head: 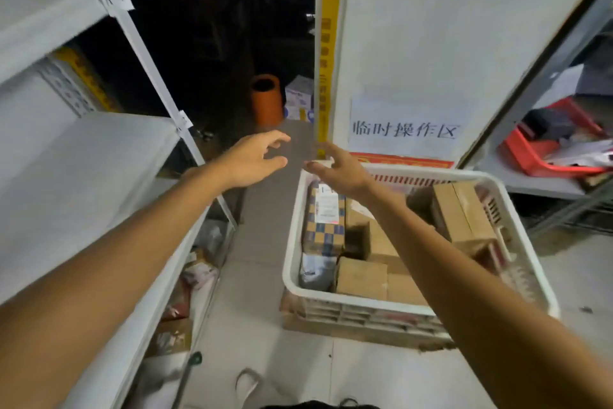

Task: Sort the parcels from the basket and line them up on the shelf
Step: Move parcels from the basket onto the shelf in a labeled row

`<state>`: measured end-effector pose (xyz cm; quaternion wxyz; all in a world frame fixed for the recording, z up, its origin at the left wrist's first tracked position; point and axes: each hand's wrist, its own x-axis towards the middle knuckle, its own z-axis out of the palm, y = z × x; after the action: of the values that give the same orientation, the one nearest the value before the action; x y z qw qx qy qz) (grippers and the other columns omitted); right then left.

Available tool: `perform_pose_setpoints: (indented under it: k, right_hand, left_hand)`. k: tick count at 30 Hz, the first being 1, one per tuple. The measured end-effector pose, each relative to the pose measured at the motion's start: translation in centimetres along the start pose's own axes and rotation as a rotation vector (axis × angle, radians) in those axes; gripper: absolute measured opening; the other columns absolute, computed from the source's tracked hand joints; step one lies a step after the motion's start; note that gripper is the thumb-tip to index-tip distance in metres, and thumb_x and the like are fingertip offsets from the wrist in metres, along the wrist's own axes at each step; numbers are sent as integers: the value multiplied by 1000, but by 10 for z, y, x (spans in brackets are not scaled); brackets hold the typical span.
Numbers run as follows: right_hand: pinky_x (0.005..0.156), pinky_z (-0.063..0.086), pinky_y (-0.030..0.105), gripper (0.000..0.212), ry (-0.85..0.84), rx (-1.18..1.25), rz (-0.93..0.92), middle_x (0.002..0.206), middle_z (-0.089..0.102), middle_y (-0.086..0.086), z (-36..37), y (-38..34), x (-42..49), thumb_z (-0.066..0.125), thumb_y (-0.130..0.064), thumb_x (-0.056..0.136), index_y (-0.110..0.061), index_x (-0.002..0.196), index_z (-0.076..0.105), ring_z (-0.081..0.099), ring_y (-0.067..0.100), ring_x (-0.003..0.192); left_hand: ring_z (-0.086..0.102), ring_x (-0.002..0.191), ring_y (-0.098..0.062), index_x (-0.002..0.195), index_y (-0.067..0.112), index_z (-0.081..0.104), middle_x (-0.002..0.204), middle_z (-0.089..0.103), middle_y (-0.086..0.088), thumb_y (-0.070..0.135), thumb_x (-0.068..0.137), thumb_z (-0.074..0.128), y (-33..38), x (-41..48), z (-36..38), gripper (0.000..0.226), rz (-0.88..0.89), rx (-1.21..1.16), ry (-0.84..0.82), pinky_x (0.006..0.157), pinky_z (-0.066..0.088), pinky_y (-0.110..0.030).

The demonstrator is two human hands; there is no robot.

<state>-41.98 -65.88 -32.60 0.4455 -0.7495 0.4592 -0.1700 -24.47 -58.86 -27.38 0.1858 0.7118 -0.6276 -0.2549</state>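
Grey floor (258, 309) carries the basket (292, 243); left hand (255, 160) and right hand (338, 166) hang empty, grip spread

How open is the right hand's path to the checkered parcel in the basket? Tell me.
Probably yes: the right hand hovers open and empty over the far rim of the basket, and the checkered parcel lies uncovered on top just below it.

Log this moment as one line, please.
left hand: open, empty, over aisle floor | right hand: open, empty, above far rim of basket | basket: holds cardboard parcels | shelf: at left
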Motion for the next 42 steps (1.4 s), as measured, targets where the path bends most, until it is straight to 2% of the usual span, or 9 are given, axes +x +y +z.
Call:
perform_pose_setpoints:
  k: [2, 5, 12, 18, 24, 30, 34, 38, 42]
  right_hand:
    - [100, 42, 33, 59, -30, 15, 50, 139, 51, 3, -8, 30, -22, 61, -41, 91, -14, 141, 46, 50, 20, 125]
    - [107, 41, 46, 60, -20, 58, 143, 139, 53, 7, -18, 71, -43, 61, -43, 87, -12, 138, 49, 49, 24, 127]
    - [109, 35, 40, 59, -4, 74, 339, 153, 36, 9, -30, 144, -62, 56, -36, 96, -14, 147, 37, 38, 27, 138]
    - [108, 37, 37, 58, 42, 60, 535, 152, 38, 8, -51, 196, -63, 58, -36, 95, -15, 146, 38, 40, 26, 136]
    - [108, 39, 37, 59, 112, 101, 700, 149, 42, 12, -71, 266, -67, 58, -36, 95, -15, 146, 38, 43, 24, 133]
    - [93, 41, 30, 63, 125, 127, 765, 139, 50, 11, -60, 349, -50, 62, -28, 93, -13, 147, 34, 49, 26, 127]
    - [96, 36, 20, 70, 211, 232, 769, 142, 48, 8, -44, 378, -44, 65, -22, 91, -14, 149, 27, 47, 22, 129]
    - [72, 35, -4, 48, 244, 371, 747, 106, 55, -13, -35, 406, -46, 66, -23, 91, -19, 134, 43, 55, 4, 99]
    - [86, 46, 11, 52, 184, 542, 737, 111, 63, -10, -35, 428, -45, 69, -20, 89, -16, 135, 46, 59, 0, 100]
  left_hand:
    - [46, 125, -15, 139, 18, 45, 139, 50, -4, 19, 95, 56, 10, 3, 38, 45, 13, 4, -70, 90, 33, -20]
    - [49, 125, -21, 138, 17, 46, 138, 51, -6, 19, 94, 57, 19, 13, 86, 45, 9, -19, -181, 92, 38, -25]
    - [57, 113, -25, 132, 26, 48, 136, 50, -2, 19, 94, 56, 9, 52, 156, 39, -60, -169, -362, 96, 50, -44]
    - [48, 116, -11, 134, 24, 46, 127, 50, 6, 16, 96, 54, 2, 97, 214, 40, -70, -238, -479, 96, 39, -26]
    - [38, 134, -28, 140, 19, 39, 146, 39, -11, 6, 92, 59, -1, 120, 285, 54, -222, -298, -592, 95, 38, -30]
    - [34, 137, -24, 150, 27, 19, 153, 25, -4, 18, 82, 73, -19, 132, 346, 87, -261, -138, -520, 109, 37, -45]
    - [38, 133, -23, 152, 27, 7, 154, 27, -3, 16, 78, 77, -24, 135, 377, 103, -394, -269, -477, 109, 37, -42]
    - [38, 125, -7, 151, 32, 3, 137, 35, 14, 20, 76, 79, -15, 133, 409, 107, -496, -436, -390, 103, 34, -28]
    - [39, 118, -3, 150, 28, 16, 128, 41, 16, 28, 79, 76, -14, 133, 423, 93, -568, -500, -335, 97, 32, -23]
